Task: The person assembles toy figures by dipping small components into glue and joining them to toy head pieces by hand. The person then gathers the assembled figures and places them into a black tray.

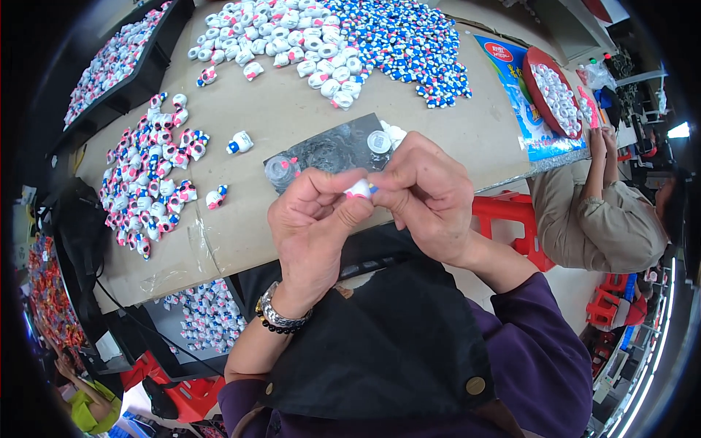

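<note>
Above the near edge of the table, my left hand (310, 226) pinches a small white toy figure part with pink trim (358, 190) between thumb and fingertips. My right hand (434, 201) meets it there, its thumb and forefinger closed on a small blue toy part (373, 189) that touches the white one. Fingers partly cover both pieces. Just beyond my hands lies a dark rectangular slab (332, 150) with a clear round dish (282, 169) at its left end and another clear round dish (379, 142) at its right. A white part (394, 134) sits beside the latter.
White hollow parts (281, 51) and blue parts (409, 44) lie heaped at the back. Assembled figures (150, 175) pile up at the left, near a lone figure (239, 142). A black tray (124, 89), a red basin (527, 77) and red stools (511, 208) surround me; a co-worker (613, 212) sits right.
</note>
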A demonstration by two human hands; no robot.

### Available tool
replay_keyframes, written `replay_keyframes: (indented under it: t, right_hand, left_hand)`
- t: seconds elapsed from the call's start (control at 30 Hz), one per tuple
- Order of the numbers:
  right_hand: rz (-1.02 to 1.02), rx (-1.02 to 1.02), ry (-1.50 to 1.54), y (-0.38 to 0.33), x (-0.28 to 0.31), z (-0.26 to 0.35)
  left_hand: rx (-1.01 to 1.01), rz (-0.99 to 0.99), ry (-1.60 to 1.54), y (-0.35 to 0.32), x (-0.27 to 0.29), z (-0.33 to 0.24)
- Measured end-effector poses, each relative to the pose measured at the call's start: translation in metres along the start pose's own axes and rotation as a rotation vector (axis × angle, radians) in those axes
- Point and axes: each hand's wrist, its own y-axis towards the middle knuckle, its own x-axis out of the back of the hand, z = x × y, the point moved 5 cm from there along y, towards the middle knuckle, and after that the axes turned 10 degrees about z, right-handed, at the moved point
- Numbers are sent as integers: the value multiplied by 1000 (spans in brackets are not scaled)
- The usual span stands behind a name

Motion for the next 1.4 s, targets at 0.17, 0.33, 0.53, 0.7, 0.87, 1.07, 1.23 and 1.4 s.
replay_keyframes:
  t: [0.17, 0.33, 0.53, 0.7, 0.87, 1.07, 1.23, 1.4]
  right_hand:
    - [-34, 15, 0, 2, -2, 4]
    - [-37, 242, -114, 7, -10, 11]
    - [36, 46, 67, 7, -23, 27]
    - [-38, -184, 155, -14, 0, 2]
    - [-58, -210, 247, -22, 14, -11]
    - [-52, -206, 213, -1, 22, 7]
    - [140, -114, -214, 65, 12, 24]
    - [234, 93, -434, 189, -29, -17]
  left_hand:
    - [-19, 14, 37, -3, 2, -5]
    - [-47, -3, 140, -13, 3, -21]
    - [-48, -131, 105, -36, 16, -40]
    - [-59, -289, 16, -62, 41, -54]
    - [-154, -438, 155, -82, 67, -75]
    - [-285, -546, 435, -101, 106, -92]
    - [-365, -660, 771, -105, 139, -106]
    - [-406, -644, 1404, -85, 137, -129]
